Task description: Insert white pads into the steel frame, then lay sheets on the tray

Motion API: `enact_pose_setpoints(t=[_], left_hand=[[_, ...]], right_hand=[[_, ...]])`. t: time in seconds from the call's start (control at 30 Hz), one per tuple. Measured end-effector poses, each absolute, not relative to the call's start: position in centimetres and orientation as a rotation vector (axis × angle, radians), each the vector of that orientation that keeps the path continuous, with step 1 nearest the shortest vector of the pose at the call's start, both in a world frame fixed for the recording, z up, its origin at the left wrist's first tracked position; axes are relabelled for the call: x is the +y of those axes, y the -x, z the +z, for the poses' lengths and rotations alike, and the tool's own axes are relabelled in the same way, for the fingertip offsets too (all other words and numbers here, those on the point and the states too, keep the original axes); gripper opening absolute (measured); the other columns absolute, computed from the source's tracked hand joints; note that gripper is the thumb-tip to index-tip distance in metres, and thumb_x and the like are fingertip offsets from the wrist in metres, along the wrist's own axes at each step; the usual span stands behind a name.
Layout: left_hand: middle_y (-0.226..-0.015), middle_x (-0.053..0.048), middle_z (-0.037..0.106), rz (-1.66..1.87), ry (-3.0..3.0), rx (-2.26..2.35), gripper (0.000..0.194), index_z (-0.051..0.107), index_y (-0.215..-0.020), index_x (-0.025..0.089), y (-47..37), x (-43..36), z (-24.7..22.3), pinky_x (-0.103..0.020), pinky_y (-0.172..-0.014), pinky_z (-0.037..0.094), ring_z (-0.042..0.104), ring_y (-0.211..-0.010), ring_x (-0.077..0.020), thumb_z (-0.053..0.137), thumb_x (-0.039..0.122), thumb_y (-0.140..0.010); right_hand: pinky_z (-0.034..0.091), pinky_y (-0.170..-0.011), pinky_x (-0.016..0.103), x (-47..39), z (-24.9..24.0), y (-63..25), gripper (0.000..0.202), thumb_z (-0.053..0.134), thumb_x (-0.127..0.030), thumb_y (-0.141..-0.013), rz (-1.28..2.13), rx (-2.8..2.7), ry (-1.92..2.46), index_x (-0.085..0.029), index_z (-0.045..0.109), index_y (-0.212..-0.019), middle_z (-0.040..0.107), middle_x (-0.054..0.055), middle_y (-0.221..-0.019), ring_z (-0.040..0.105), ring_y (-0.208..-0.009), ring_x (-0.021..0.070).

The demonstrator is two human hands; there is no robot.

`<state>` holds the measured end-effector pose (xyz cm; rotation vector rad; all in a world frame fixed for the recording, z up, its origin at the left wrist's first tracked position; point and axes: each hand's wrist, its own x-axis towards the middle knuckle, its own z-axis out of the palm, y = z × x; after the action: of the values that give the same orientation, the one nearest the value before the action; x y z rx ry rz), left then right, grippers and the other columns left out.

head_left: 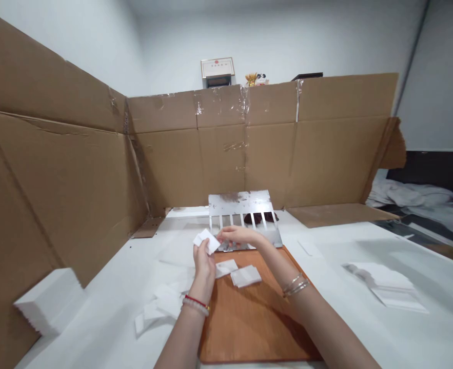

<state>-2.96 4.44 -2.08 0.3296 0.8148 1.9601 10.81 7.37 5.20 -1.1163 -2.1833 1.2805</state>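
White cards [207, 241] are held up in my left hand [203, 260], its fingers wrapped around their lower edge. My right hand [238, 234] is just to the right of them, its fingertips at or close to the cards' right edge; whether they pinch one is too small to tell. Both hands are over the far end of a brown wooden board [257, 323]. A small stack of white cards [246, 276] lies on that board, with more white pieces [226, 267] beside it. Behind my hands stands a slotted metal rack [239, 203].
Loose white cards [164, 302] are scattered left of the board. A tall white paper stack [51, 302] stands at the far left, and another white pile [388, 284] lies at the right. Cardboard walls [218, 159] enclose the back and left sides.
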Motion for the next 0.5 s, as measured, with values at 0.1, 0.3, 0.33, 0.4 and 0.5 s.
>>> enact_pose_setpoints(t=[0.1,0.3,0.33,0.4,0.5], left_hand=[[-0.1,-0.004,0.067,1.961,-0.327,0.796,0.015,0.065,-0.106,0.014,2.6,3.9,-1.5,-0.03,-0.069,0.058,0.066,-0.08,-0.015,0.066,0.024,-0.095],[-0.097,-0.004,0.069,1.931,-0.321,0.729,0.015,0.066,-0.1,0.013,2.8,3.8,-0.9,-0.032,-0.072,0.058,0.067,-0.081,-0.0155,0.065,0.027,-0.096],[-0.097,-0.004,0.069,1.927,-0.309,0.721,0.016,0.066,-0.101,0.013,3.0,3.9,-0.9,-0.031,-0.07,0.058,0.067,-0.079,-0.0151,0.064,0.028,-0.096],[-0.095,-0.003,0.067,1.917,-0.28,0.712,0.017,0.065,-0.103,0.013,3.4,4.0,-1.2,-0.029,-0.066,0.057,0.065,-0.074,-0.0137,0.064,0.029,-0.097],[-0.097,-0.003,0.066,1.895,-0.264,0.697,0.021,0.063,-0.109,0.014,3.8,4.3,-1.8,-0.028,-0.064,0.056,0.064,-0.074,-0.0134,0.063,0.031,-0.097]], right_hand=[[0.041,-0.049,0.021,7.1,5.7,-10.9,0.016,0.077,-0.032,-0.074,1.362,-2.093,1.075,-0.019,0.068,-0.076,0.068,0.0,-0.076,0.056,-0.061,0.0116],[0.038,-0.048,0.02,7.4,5.6,-11.0,0.019,0.081,-0.024,-0.061,1.431,-1.816,1.017,-0.019,0.064,-0.064,0.065,0.0,-0.066,0.052,-0.058,0.011],[0.037,-0.048,0.019,7.5,5.7,-11.2,0.019,0.081,-0.026,-0.062,1.425,-1.735,0.998,-0.019,0.064,-0.065,0.065,0.0,-0.068,0.051,-0.059,0.0105],[0.037,-0.05,0.019,8.0,5.9,-11.8,0.022,0.08,-0.032,-0.067,1.399,-1.555,0.949,-0.019,0.062,-0.071,0.063,0.0,-0.073,0.05,-0.061,0.0095],[0.039,-0.053,0.019,8.7,6.5,-12.7,0.025,0.074,-0.037,-0.08,1.333,-1.302,0.865,-0.019,0.058,-0.084,0.058,-0.002,-0.08,0.049,-0.061,0.0083]])
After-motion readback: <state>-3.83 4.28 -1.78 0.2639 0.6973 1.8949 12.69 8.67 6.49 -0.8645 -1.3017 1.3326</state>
